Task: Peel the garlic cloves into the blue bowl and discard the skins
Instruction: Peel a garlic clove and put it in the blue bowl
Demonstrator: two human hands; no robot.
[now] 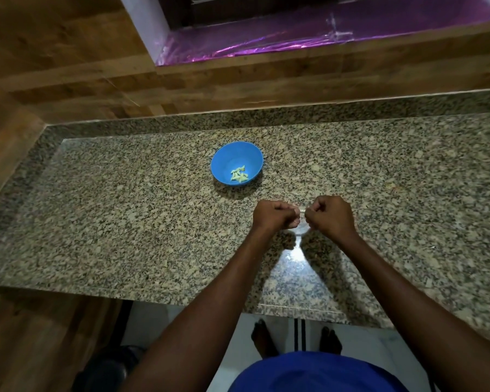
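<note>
Granite counter [125, 193]: left hand [272, 215] and right hand [333, 215] curled, pinching something tiny.

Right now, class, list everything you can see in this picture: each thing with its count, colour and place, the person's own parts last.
blue bowl: one, blue, on the counter beyond the hands
peeled garlic cloves: several, pale yellow-green, inside the bowl
granite counter: one, speckled beige and black, across the middle
wooden wall panels: brown, behind the counter
purple sheet: one, shiny, on the ledge above
left hand: one, fingers curled, above the counter
right hand: one, fingers curled, beside the left; whether a clove sits between them is unclear
bare feet: two, on the floor below
</note>
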